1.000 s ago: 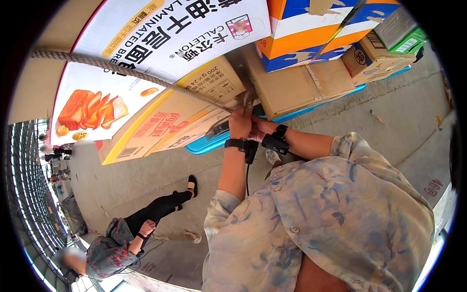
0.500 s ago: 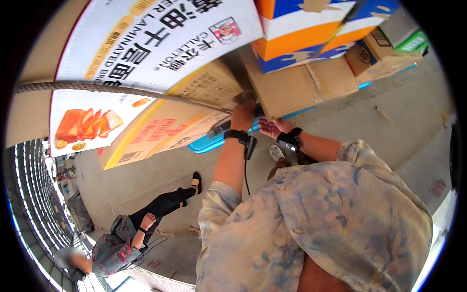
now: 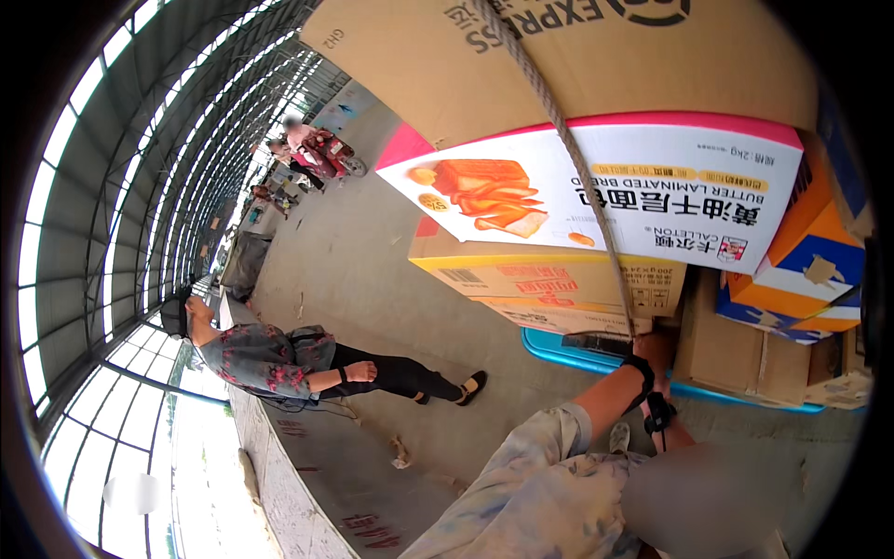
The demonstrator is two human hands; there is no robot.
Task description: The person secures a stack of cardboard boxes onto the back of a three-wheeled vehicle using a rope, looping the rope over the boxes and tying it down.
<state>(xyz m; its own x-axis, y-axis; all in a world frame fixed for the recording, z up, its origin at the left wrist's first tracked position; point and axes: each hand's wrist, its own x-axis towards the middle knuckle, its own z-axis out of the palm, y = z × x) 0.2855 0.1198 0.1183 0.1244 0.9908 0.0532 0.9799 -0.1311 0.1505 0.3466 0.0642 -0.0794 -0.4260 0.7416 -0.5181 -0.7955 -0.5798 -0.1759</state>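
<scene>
Head view, clock read from your hands: a white-and-pink carton (image 3: 670,149) looms toward 12 o'clock, a yellow-edged carton (image 3: 531,281) below it at 10, orange-and-blue boxes (image 3: 808,252) at 2, a brown carton (image 3: 731,347) close at 3. 1 person (image 3: 265,359) stands at 9, across open concrete floor (image 3: 372,270); the blue platform (image 3: 563,352) edge spans 9 to 4. The rope (image 3: 603,219) descends from 11 to your left hand (image 3: 655,347), your right hand (image 3: 662,380) just beside it; fingers are hidden, their grip impossible to tell.
</scene>
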